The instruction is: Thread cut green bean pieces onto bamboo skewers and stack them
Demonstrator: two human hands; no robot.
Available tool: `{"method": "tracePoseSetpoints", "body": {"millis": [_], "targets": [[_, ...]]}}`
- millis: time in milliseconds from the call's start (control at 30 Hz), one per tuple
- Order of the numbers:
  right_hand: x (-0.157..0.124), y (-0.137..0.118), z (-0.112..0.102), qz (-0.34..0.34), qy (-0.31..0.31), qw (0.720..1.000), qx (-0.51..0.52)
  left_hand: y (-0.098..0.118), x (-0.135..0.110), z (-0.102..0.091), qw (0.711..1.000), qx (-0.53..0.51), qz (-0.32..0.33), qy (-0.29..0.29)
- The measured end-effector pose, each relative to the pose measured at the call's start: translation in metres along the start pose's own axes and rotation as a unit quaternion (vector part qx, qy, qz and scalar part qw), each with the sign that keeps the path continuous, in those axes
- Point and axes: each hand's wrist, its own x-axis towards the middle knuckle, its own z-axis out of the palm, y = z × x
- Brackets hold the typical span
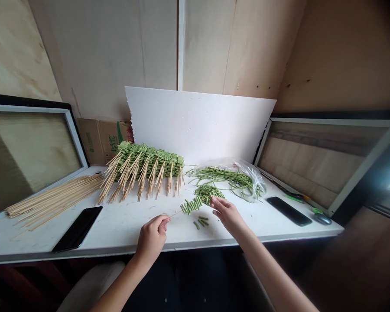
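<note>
My left hand (152,236) pinches the bare end of a thin bamboo skewer (177,212) that carries a row of short green bean pieces (191,205). My right hand (225,212) reaches to the far end of that row, its fingers closed near a small heap of cut bean pieces (208,192); what they hold is too small to make out. A few loose cut pieces (201,222) lie on the white table (123,225) between my hands.
Finished bean skewers (143,167) are stacked at the back left, beside a pile of bare skewers (52,199). Long uncut beans (227,177) spill from a clear plastic bag (255,180). Black phones lie at left (78,228) and right (289,211).
</note>
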Motion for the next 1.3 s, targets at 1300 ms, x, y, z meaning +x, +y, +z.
{"method": "tracePoseSetpoints", "body": {"millis": [1300], "targets": [[-0.011,-0.004,0.019,-0.059,0.005,0.986,0.156,0.002,-0.002,-0.001,0.999,0.011,0.046,0.000]]}}
